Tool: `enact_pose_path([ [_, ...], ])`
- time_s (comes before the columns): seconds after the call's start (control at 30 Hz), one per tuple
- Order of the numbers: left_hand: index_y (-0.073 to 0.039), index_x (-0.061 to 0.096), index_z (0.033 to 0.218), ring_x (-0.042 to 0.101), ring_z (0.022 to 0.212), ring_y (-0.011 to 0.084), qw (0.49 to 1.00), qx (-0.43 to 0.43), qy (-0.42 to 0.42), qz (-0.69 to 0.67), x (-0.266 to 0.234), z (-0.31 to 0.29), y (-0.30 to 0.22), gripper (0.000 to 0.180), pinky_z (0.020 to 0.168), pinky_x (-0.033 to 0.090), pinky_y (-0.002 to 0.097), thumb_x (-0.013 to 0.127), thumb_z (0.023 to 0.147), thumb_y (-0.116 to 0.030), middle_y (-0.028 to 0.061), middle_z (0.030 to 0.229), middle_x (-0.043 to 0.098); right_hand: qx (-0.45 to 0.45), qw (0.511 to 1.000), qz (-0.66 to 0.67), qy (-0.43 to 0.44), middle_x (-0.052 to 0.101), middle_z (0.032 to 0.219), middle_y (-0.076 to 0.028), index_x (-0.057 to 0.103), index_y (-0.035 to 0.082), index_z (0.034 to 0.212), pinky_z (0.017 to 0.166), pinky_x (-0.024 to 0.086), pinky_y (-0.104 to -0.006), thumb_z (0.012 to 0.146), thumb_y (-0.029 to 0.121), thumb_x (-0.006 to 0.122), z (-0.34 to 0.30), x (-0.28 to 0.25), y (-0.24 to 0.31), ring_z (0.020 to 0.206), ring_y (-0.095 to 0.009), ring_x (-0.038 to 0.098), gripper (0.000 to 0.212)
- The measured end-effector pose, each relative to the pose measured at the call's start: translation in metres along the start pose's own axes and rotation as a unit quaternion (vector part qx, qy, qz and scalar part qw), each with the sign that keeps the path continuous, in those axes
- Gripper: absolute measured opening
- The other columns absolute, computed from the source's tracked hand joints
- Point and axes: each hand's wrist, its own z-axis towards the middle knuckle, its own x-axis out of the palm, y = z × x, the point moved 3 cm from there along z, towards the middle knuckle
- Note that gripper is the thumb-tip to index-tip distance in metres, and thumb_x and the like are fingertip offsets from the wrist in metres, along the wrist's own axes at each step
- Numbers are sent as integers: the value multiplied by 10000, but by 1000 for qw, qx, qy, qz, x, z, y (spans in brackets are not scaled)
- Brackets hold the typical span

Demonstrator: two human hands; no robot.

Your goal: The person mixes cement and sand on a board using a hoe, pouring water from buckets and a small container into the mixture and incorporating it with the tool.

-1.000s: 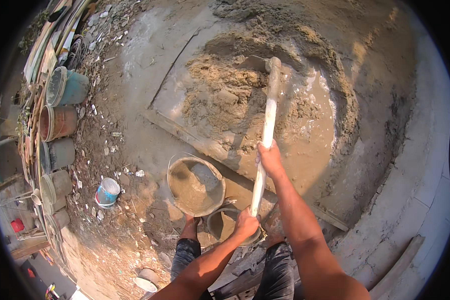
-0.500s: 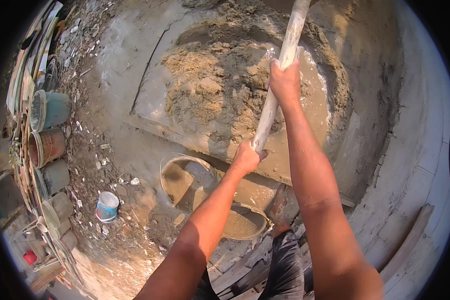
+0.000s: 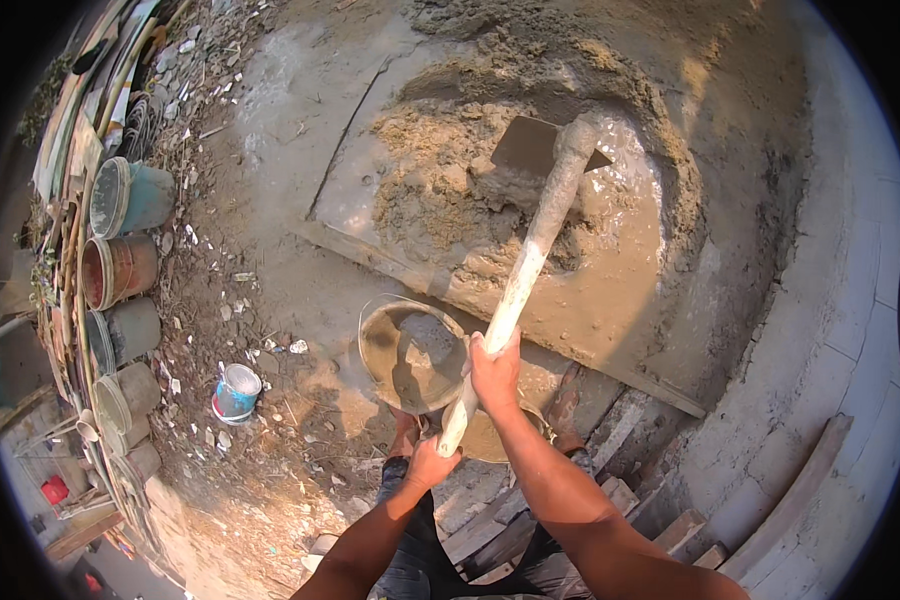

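My right hand (image 3: 496, 372) is wrapped round the pale wooden handle of a hoe (image 3: 526, 272). Lower down, close to the handle's butt end, my left hand (image 3: 434, 463) grips the same hoe. Its mud-caked head reaches away from me, and the dark, flat blade (image 3: 523, 146) lies in a heap of wet mortar (image 3: 432, 185); the blade's lower part is hidden by the mix. Watery grey-brown slurry (image 3: 610, 300) spreads to the right and near side of the heap. Beneath my arms stands a mud-coated bucket (image 3: 373, 362), with a second bucket (image 3: 486, 447) partly hidden behind my right forearm.
A board edge (image 3: 410, 265) borders the mortar on the near side. Several buckets (image 3: 148, 197) line the left, beside long poles and scrap. A small paint pail (image 3: 238, 390) stands on rubble-strewn ground. Along the right runs a concrete ledge (image 3: 820, 330); planks (image 3: 490, 545) lie around my feet.
Both hands have drawn back toward my body with the hoe. Its blade, out of view before, now sits in the mortar. The view has shifted slightly.
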Motion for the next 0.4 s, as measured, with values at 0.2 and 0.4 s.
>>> enact_pose_path([
  [0.2, 2, 638, 1030, 665, 925, 428, 997, -62, 23, -41, -59, -54, -38, 351, 776, 521, 480, 737, 811, -253, 244, 943, 693, -108, 990, -87, 15, 610, 762, -144, 467, -30, 1112, 495, 513, -387, 905, 149, 643, 28, 43, -33, 539, -236, 615, 325],
  [0.4, 46, 561, 885, 570, 444, 221, 977, -134, 125, -104, -66, 86, -127, 159, 408, 451, 376, 666, 797, -34, 116, 634, 598, 13, 998, -60, 33, 675, 870, -288, 426, -75, 1269, 461, 553, -462, 894, 167, 633, 185, 39, 2, 596, -361, 701, 492],
])
